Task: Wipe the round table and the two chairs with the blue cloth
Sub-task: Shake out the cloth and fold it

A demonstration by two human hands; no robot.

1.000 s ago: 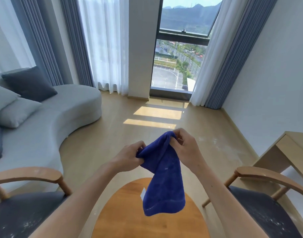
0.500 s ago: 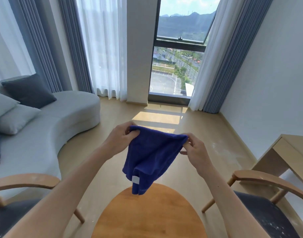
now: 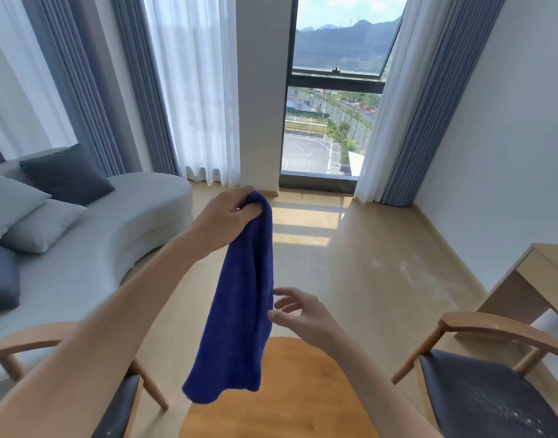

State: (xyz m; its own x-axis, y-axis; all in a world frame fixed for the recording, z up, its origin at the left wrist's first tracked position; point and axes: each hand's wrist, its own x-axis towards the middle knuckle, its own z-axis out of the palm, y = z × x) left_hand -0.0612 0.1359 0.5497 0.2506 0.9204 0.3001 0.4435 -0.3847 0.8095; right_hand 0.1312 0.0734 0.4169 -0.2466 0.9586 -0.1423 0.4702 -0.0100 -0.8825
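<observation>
The blue cloth (image 3: pixel 239 311) hangs long and limp from my left hand (image 3: pixel 227 214), which pinches its top corner high above the floor. My right hand (image 3: pixel 298 314) is lower, to the right of the cloth's middle, fingers spread, its fingertips at the cloth's edge and holding nothing. Below the cloth is the round wooden table (image 3: pixel 290 393), partly covered by the cloth's bottom end. A wooden chair with a dark seat stands on each side: the left chair (image 3: pixel 28 343) is mostly behind my forearm, and the right chair (image 3: pixel 492 393) has white dust specks on its seat.
A grey curved sofa (image 3: pixel 91 248) with cushions fills the left. A light wooden desk (image 3: pixel 536 273) stands against the right wall. Ahead are a window (image 3: pixel 331 99), curtains and a pillar. Pale wooden floor (image 3: pixel 359 267) with sunlit patches lies between them.
My right hand has let go of the cloth and dropped lower. My left hand has lifted its corner, so the cloth now hangs down straight instead of being stretched between both hands.
</observation>
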